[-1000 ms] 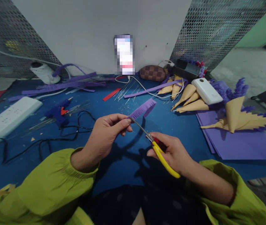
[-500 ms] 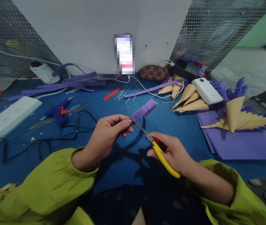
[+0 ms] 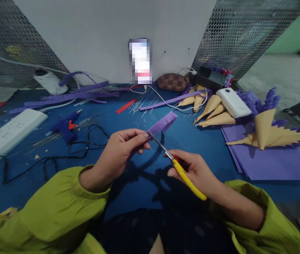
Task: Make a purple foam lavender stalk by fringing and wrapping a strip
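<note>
Between the thumb and fingers of my left hand [image 3: 128,150] is a purple paper strip [image 3: 163,125], its far end slanting up to the right and its lower edge finely slit. My right hand [image 3: 194,171] is closed round the handles of yellow-handled scissors [image 3: 189,180]. The blades point up and left, and their tips meet the strip right beside my left fingertips. Part of the handles and the fingers inside them are hidden.
Purple strips [image 3: 78,95], a glue gun [image 3: 65,125], thin wires [image 3: 140,102] and a white power strip [image 3: 9,135] lie ahead and left. Rightward are a power bank [image 3: 233,102], purple sheets [image 3: 276,167] and paper-wrapped purple flowers [image 3: 279,135]. A phone [image 3: 140,61] leans behind.
The scissors and my right hand have shifted slightly to the right, and the handles sit a little differently. My left hand and the strip have hardly moved.
</note>
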Motion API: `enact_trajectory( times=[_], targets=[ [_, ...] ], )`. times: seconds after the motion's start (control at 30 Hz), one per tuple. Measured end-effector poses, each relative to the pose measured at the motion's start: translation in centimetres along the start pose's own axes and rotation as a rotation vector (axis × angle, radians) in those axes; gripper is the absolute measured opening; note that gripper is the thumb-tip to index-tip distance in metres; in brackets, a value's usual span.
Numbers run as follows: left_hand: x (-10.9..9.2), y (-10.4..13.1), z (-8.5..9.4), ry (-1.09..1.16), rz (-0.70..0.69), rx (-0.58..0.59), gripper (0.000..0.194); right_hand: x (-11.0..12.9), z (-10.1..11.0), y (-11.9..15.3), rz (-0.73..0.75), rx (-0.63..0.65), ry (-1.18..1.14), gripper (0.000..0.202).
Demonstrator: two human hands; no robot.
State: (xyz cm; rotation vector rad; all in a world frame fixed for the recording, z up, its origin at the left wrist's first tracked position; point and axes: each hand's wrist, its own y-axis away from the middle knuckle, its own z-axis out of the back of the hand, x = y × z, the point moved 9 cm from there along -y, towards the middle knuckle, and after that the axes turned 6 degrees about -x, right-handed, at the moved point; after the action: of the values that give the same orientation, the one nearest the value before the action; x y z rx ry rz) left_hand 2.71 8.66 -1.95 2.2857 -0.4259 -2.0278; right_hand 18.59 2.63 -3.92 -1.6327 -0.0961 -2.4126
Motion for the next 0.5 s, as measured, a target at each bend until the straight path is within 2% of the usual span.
enact_trajectory(
  times=[0.5],
  targets=[
    [-0.42, 0.01, 0.70, -0.071, -0.087, -0.079, 0.011, 0.70, 0.58, -0.06, 0.056, -0.067, 0.182, 0.051]
  ],
)
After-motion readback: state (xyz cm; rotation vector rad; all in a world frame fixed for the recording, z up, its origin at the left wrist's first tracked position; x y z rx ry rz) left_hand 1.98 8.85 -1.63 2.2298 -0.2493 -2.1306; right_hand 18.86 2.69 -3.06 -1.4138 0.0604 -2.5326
